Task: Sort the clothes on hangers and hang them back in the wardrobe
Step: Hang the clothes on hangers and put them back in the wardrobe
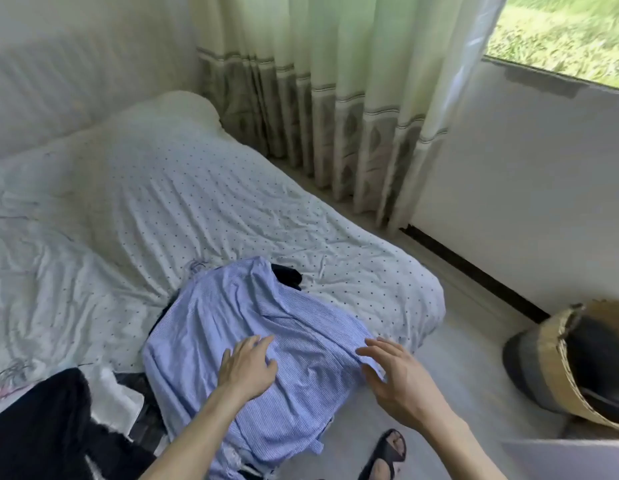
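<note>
A blue-and-white striped shirt (231,327) lies spread over the near corner of the bed (162,202), on top of a pile of dark clothes whose edge (287,277) pokes out behind it. My left hand (249,365) rests flat on the shirt with fingers straight. My right hand (394,375) is at the shirt's right edge, fingers spread and relaxed, thumb under a fold of the cloth; I see no firm grip. A black garment (48,427) and a white one (110,396) lie at the lower left. No hanger shows.
The bed's dotted white sheet is rumpled. A woven basket (571,368) with dark contents stands on the floor at the right. Pale green curtains (335,98) hang by the window wall. My sandalled foot (384,455) stands on the floor beside the bed.
</note>
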Available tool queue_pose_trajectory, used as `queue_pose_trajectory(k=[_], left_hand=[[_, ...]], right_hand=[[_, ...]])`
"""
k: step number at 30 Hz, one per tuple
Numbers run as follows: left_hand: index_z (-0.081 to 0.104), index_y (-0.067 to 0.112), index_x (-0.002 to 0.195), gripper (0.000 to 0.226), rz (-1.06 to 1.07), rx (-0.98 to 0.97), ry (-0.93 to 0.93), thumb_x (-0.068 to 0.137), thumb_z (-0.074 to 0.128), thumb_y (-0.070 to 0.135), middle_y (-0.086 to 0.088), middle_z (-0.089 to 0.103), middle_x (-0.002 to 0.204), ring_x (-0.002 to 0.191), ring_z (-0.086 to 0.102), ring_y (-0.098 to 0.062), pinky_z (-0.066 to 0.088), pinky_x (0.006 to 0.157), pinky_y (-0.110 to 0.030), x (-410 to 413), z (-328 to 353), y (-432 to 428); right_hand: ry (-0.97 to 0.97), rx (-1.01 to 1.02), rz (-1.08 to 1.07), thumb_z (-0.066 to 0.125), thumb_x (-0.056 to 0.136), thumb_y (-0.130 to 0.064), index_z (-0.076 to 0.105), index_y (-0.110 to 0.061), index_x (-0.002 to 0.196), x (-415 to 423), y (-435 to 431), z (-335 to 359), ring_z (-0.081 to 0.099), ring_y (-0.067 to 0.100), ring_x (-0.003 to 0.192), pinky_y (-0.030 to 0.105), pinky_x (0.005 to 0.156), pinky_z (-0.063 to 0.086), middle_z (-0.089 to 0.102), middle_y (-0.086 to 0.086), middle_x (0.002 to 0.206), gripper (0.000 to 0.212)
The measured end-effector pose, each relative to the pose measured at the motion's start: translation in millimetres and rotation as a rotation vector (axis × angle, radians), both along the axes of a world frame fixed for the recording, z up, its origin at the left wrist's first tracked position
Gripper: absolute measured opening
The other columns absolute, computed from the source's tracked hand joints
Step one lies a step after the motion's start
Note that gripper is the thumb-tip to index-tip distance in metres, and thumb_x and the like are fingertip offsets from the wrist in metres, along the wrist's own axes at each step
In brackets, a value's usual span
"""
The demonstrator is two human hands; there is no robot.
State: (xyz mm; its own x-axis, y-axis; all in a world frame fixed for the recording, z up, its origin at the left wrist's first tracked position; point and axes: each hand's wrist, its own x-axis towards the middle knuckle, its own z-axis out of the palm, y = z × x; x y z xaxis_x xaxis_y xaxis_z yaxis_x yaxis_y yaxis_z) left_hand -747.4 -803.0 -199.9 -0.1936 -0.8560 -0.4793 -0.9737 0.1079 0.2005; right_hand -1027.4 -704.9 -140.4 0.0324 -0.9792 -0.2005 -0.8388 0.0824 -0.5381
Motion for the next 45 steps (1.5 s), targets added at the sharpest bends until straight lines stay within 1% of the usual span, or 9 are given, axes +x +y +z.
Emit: queue_pose_trajectory(k=[4,8,13,19,22,28,38,42,45], left_hand=[[0.029,0.033,0.154,0.058,0.160,-0.017,0.015,0.099,0.041,0.045,0.005,0.035,0.157,0.144,0.033,-0.017,0.029,0.115,-0.046,36,-6,8],[0.029,0.034,0.154,0.057,0.333,0.004,-0.023,0.099,0.041,0.046,0.006,0.031,0.159,0.147,0.028,-0.017,0.025,0.118,-0.046,62,-11,17],[0.028,0.036,0.154,0.057,0.550,0.021,-0.028,0.099,0.041,0.043,0.009,0.030,0.159,0.148,0.025,-0.014,0.034,0.114,-0.039,79,-18,28],[0.027,0.032,0.156,0.058,0.637,0.134,-0.040,0.101,0.040,0.042,0.006,0.034,0.158,0.147,0.028,-0.017,0.028,0.118,-0.046,89,-40,26],[0.027,0.027,0.156,0.057,0.650,0.201,-0.001,0.102,0.041,0.039,0.004,0.033,0.157,0.148,0.025,-0.017,0.026,0.118,-0.041,99,-59,7],[0.031,0.029,0.154,0.056,0.578,0.353,0.007,0.100,0.042,0.039,0.004,0.035,0.157,0.146,0.028,-0.019,0.033,0.114,-0.048,148,-118,-56],[0.025,0.022,0.156,0.061,0.573,0.299,-0.036,0.101,0.046,0.037,-0.009,0.022,0.162,0.145,0.030,-0.032,0.031,0.114,-0.054,253,-212,-216],[0.031,0.016,0.153,0.061,0.652,0.178,-0.014,0.098,0.051,0.033,-0.012,0.035,0.154,0.136,0.042,-0.034,0.043,0.105,-0.048,286,-242,-270],[0.041,0.012,0.145,0.051,0.675,0.226,0.008,0.099,0.048,0.034,-0.013,0.050,0.140,0.122,0.053,-0.034,0.047,0.098,-0.049,298,-261,-294]], right_hand=[[0.070,0.058,0.223,0.043,0.102,-0.044,0.052,-0.038,0.138,19,-50,-5,0.025,0.009,0.147,0.029,0.117,0.030,0.040,-0.015,0.153,0.038],[0.106,0.059,0.392,0.040,0.103,-0.043,0.049,-0.035,0.142,31,-94,-5,0.024,0.012,0.148,0.028,0.118,0.027,0.040,-0.013,0.154,0.040],[0.136,0.070,0.585,0.039,0.104,-0.043,0.045,-0.035,0.145,47,-140,-15,0.025,0.012,0.147,0.027,0.117,0.028,0.039,-0.014,0.154,0.043],[0.197,0.144,0.729,0.038,0.102,-0.045,0.045,-0.032,0.146,71,-181,-48,0.029,0.019,0.146,0.036,0.116,0.032,0.043,-0.008,0.152,0.046],[0.240,0.227,0.757,0.031,0.099,-0.050,0.042,-0.032,0.147,91,-203,-74,0.029,0.020,0.146,0.037,0.116,0.033,0.043,-0.008,0.153,0.052],[0.326,0.478,0.702,0.039,0.100,-0.045,0.034,-0.029,0.151,135,-242,-140,0.028,0.020,0.146,0.036,0.117,0.031,0.035,-0.003,0.157,0.053],[0.421,0.750,0.612,0.041,0.101,-0.044,0.001,-0.035,0.157,198,-317,-239,0.006,0.030,0.153,0.048,0.122,0.021,-0.008,0.003,0.166,0.070],[0.443,0.896,0.584,0.040,0.100,-0.048,-0.006,-0.038,0.156,209,-329,-269,-0.003,0.032,0.152,0.053,0.122,0.015,-0.018,0.002,0.164,0.073],[0.442,0.961,0.568,0.038,0.101,-0.049,-0.006,-0.037,0.156,214,-333,-278,-0.007,0.035,0.152,0.053,0.123,0.012,-0.020,0.002,0.164,0.072]])
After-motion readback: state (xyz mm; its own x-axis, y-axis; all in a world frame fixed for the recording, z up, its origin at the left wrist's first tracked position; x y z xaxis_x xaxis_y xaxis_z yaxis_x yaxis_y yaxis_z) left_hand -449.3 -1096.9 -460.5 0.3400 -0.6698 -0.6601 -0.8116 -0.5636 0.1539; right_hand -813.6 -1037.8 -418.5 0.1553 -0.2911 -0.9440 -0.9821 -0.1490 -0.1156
